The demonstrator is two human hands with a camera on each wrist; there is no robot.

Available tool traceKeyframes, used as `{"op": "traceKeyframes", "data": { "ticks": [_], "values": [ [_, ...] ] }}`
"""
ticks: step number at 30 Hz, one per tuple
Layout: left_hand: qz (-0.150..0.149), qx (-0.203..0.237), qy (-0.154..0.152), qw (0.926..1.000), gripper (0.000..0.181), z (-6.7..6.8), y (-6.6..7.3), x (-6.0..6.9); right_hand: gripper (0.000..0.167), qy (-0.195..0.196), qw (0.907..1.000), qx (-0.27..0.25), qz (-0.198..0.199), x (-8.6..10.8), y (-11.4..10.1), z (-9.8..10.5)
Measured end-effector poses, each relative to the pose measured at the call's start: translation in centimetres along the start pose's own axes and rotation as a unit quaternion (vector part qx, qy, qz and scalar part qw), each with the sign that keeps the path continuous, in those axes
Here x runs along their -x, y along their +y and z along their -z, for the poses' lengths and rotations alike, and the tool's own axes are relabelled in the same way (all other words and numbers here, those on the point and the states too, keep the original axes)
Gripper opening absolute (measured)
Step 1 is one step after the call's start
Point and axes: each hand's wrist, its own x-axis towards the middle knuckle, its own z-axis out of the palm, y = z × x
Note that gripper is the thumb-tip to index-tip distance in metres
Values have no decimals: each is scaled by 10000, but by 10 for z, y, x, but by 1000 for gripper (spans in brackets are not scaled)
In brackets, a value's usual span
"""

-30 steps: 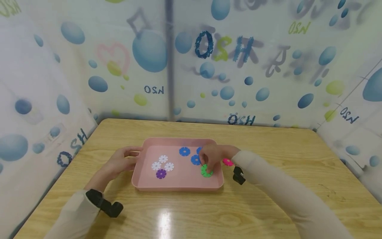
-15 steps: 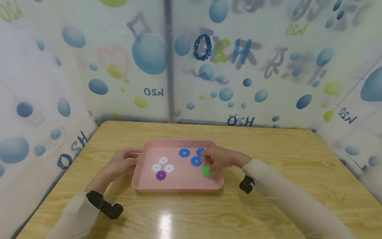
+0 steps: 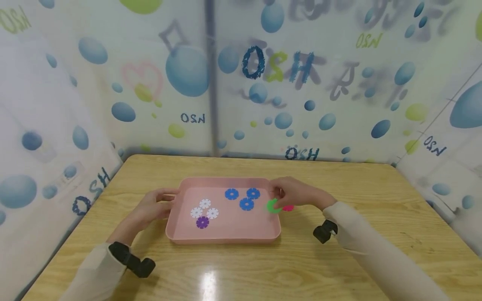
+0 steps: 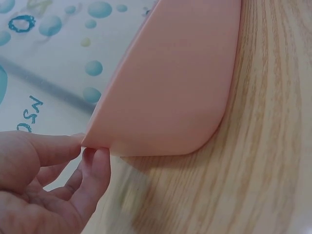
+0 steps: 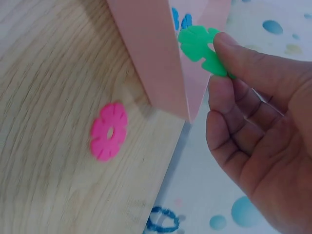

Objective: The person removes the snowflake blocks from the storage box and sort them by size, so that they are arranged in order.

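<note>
In the head view a shallow pink tray (image 3: 226,240) sits on the table. Its left rim is pinched lightly by my left hand (image 3: 155,205), whose fingertips (image 4: 100,158) meet the tray (image 4: 170,83) in the left wrist view. My right hand (image 3: 297,192) pinches a green notched plastic disc (image 5: 197,46) between thumb and fingers, over the tray's right rim. Flat on the table beside that rim lies a pink disc (image 5: 109,131), partly covered in the head view. Inside the tray are blue discs (image 3: 246,204), white discs (image 3: 212,213) and a purple disc (image 3: 202,222).
The wooden table (image 3: 241,267) ends at a patterned curtain (image 3: 263,113) behind the tray. Black wrist cameras (image 3: 132,261) are strapped over the light sleeves (image 3: 380,246). A bright reflection shows on the table's front part.
My right hand has lifted the green disc from the tray floor and carried it right to the right rim. All the blue discs are uncovered now. My left hand stays at the tray's left rim.
</note>
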Motion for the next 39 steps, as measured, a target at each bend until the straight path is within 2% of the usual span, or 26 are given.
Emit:
{"op": "traceKeyframes", "data": {
  "ticks": [8, 21, 26, 31, 39],
  "values": [
    [-23, -8, -18, 10000, 46, 2, 0, 0, 20, 520, 9976, -258, -366, 22, 22, 9],
    [-107, 26, -93, 9999, 45, 2, -4, -2, 19, 741, 9895, -707, -1018, 51, 73, -1],
    [-130, 32, -82, 9999, 45, 3, -4, -2, 19, 844, 9843, -919, -1249, 55, 84, -4],
    [-36, -33, -148, 9999, 47, 4, -4, -2, 19, 905, 9807, -811, -1531, 55, 89, -8],
    [-60, -64, -154, 9998, 48, 3, -2, -2, 19, 890, 9781, -776, -1713, 55, 97, -6]
  ]
}}
